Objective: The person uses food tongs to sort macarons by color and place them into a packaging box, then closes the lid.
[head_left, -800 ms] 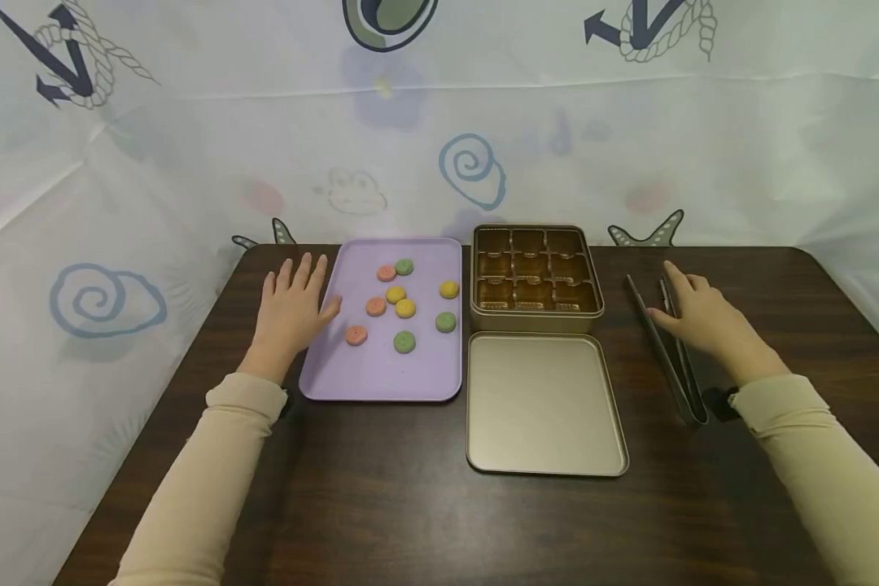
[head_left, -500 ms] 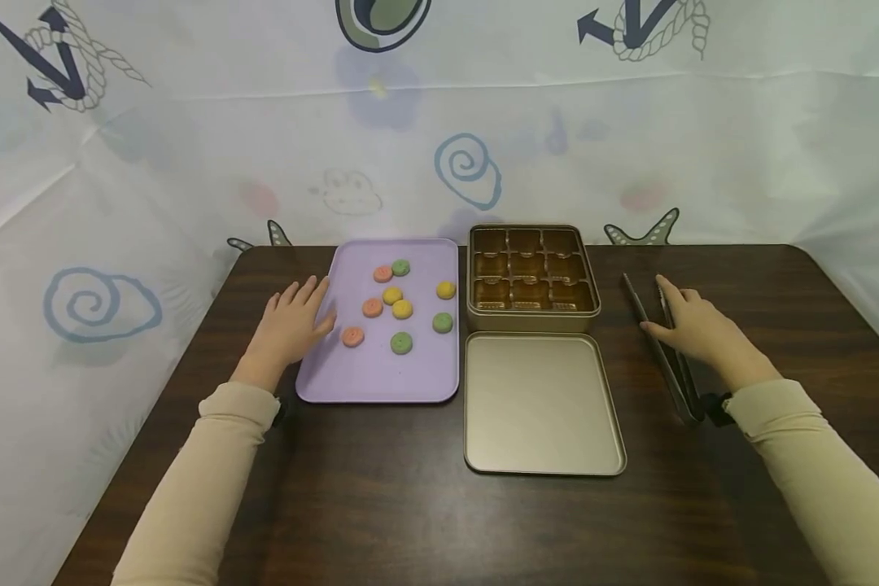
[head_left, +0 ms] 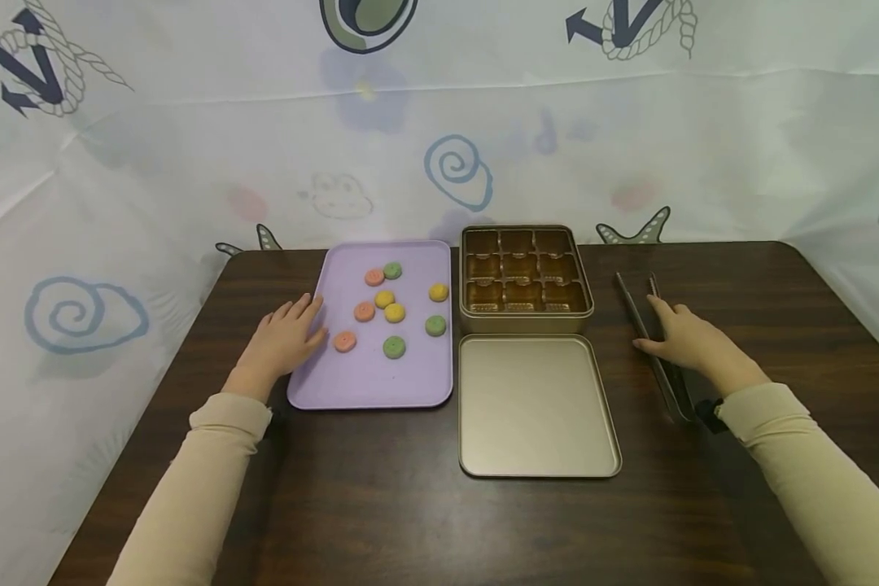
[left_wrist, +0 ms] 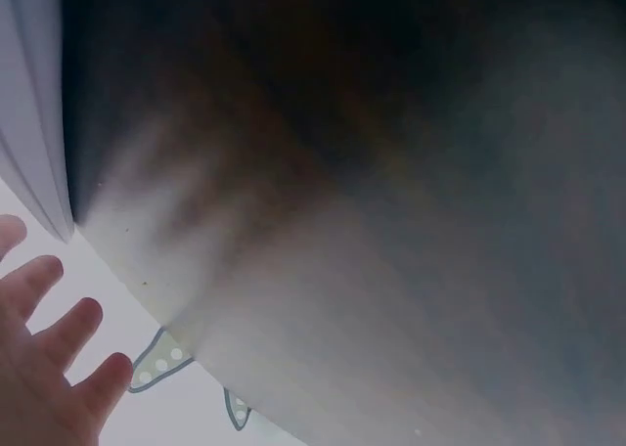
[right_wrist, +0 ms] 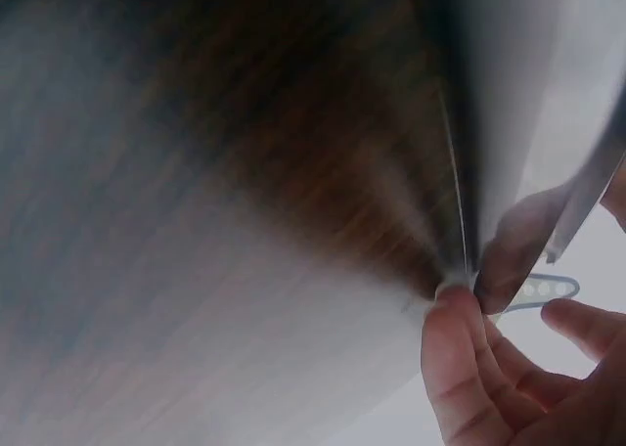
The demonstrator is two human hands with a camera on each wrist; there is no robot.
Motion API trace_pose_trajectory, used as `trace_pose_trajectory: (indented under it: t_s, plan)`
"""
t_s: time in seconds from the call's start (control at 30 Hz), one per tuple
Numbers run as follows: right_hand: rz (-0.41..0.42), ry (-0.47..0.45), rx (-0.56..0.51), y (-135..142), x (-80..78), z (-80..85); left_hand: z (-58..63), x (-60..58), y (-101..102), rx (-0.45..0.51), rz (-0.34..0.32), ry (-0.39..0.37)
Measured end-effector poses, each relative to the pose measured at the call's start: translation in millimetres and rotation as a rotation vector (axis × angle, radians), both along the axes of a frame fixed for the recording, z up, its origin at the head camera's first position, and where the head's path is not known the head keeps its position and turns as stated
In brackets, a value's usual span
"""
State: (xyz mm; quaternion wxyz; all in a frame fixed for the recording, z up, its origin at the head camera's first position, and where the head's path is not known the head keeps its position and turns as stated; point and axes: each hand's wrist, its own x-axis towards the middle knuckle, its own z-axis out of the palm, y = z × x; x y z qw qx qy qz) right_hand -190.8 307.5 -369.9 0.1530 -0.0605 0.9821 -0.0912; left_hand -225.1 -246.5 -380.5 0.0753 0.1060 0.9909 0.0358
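Observation:
My left hand (head_left: 274, 350) lies at the left rim of a purple tray (head_left: 381, 387), fingers extended and thumb over the rim. In the left wrist view, the spread fingers of this hand (left_wrist: 49, 358) hold nothing. On the tray are small round pieces: several pink-orange (head_left: 344, 341), several yellow (head_left: 394, 313) and several green (head_left: 394, 347). My right hand (head_left: 692, 346) hovers around metal tongs (head_left: 633, 309), thumb across their left arm and fingers beside the right one. In the right wrist view, its fingertips (right_wrist: 452, 294) are right at the shiny tongs (right_wrist: 523, 245), whose two arms stand apart.
A gold tin (head_left: 525, 324) with a brown divided insert (head_left: 520, 268) stands right of the tray. Its flat gold lid (head_left: 538, 407) lies in front of it. Everything is on a dark wooden table (head_left: 381, 488), with a printed white curtain (head_left: 278, 146) behind.
Both hands have come down and slightly toward me, the right one onto the tongs. The whole head view has shifted slightly left. Tray, tin, lid and tongs keep their places.

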Motion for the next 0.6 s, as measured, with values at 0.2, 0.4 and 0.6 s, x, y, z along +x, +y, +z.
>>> trace_pose_trajectory:
  t_s: [0.2, 0.4, 0.6]
  plan:
    - [-0.038, -0.032, -0.047, -1.5, -0.8, 0.4, -1.2, -0.2, -0.9, -0.005, 0.002, -0.026]
    - [-0.114, -0.042, -0.122, 0.5, -0.3, 0.7, -3.2, -0.8, -0.8, -0.003, 0.007, -0.057]
    - [-0.192, 0.031, -0.261, 2.9, 0.9, 6.7, -4.1, -1.6, -0.5, -0.015, 0.002, -0.064]
